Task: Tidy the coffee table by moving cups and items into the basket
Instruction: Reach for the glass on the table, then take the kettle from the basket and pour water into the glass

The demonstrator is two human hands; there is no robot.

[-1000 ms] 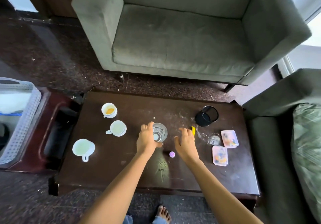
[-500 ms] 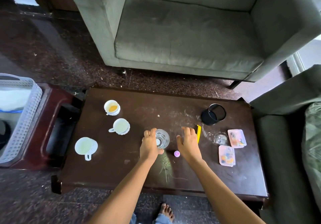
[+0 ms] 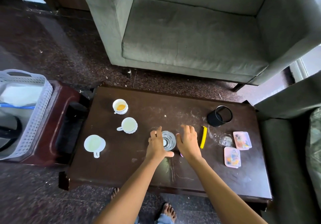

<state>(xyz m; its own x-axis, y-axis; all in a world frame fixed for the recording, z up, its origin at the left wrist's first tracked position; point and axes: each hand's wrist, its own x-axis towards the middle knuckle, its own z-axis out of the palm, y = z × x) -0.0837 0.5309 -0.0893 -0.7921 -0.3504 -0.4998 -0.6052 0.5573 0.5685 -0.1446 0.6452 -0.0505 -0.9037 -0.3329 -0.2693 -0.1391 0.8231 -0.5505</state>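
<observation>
Now I see left hand (image 3: 156, 145) curled round glass (image 3: 168, 141), thumb along its near side. Right hand (image 3: 188, 142) spread, just right of glass; touching or not, cannot tell. Three cups (image 3: 129, 125) left of glass. Yellow strip (image 3: 203, 139) right of glass, beyond right hand. Basket (image 3: 34, 119) far left of glass, off table (image 3: 139, 171).

text: none legible | pink boxes (image 3: 242, 140): prints too blurred to read
</observation>
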